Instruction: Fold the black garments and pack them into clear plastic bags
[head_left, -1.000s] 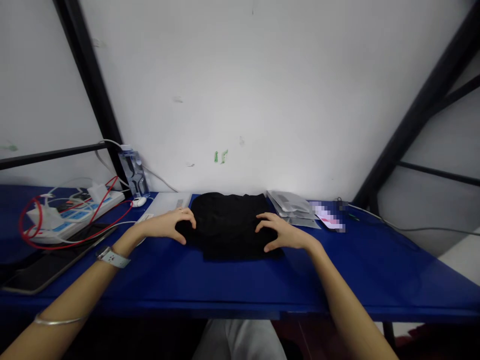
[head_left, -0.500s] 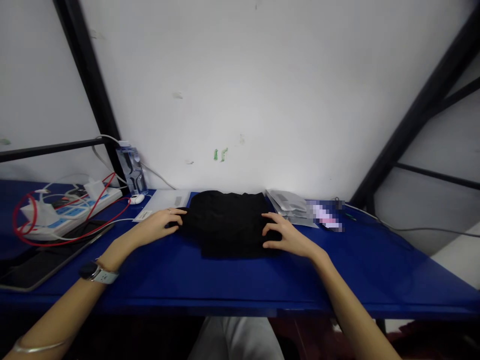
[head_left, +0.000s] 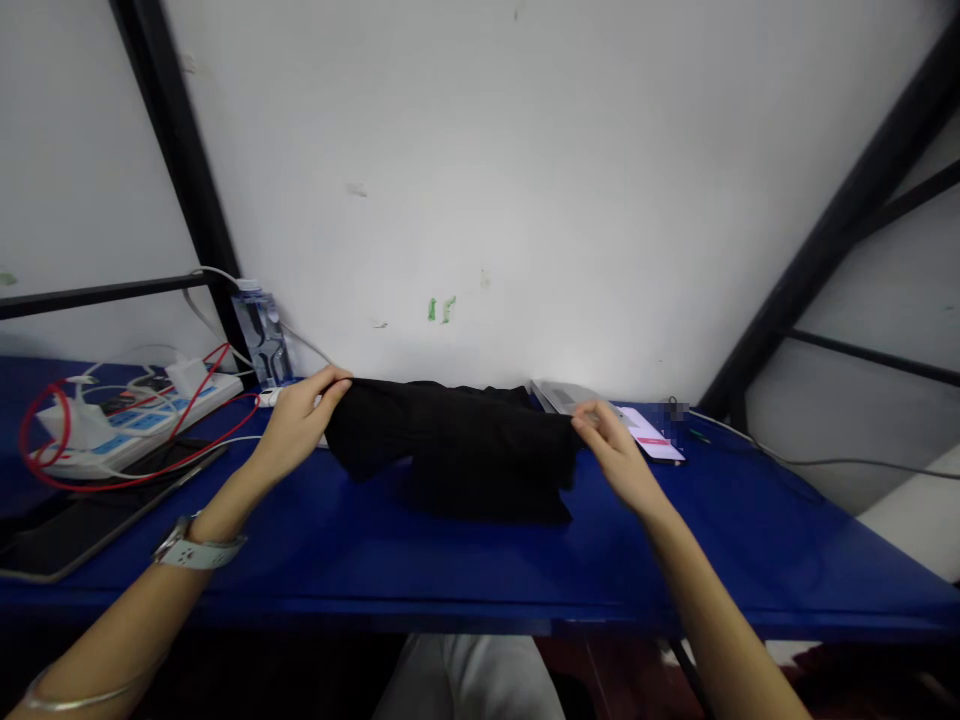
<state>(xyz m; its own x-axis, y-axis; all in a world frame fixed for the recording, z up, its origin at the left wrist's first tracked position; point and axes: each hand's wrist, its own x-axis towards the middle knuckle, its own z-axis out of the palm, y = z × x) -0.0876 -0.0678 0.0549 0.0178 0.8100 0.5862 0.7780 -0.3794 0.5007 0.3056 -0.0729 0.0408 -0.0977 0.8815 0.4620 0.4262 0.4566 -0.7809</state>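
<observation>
A black garment (head_left: 457, 450) lies in the middle of the blue table (head_left: 750, 540), its upper layer lifted off the surface. My left hand (head_left: 300, 420) pinches the garment's left corner and holds it raised. At the right edge of the cloth my right hand (head_left: 611, 450) pinches the other corner, also lifted. The cloth hangs stretched between both hands while its lower part rests on the table. A watch sits on my left wrist.
At the left stand a white power strip (head_left: 127, 420) with red and white cables, a dark tablet (head_left: 67, 520) and a water bottle (head_left: 262, 340). Grey packets (head_left: 562, 395) and a phone (head_left: 651, 435) lie right of the garment. Black frame bars cross both sides.
Both hands went from lying flat on the folded garment to pinching its side corners and lifting them, so the cloth has opened and risen off the table.
</observation>
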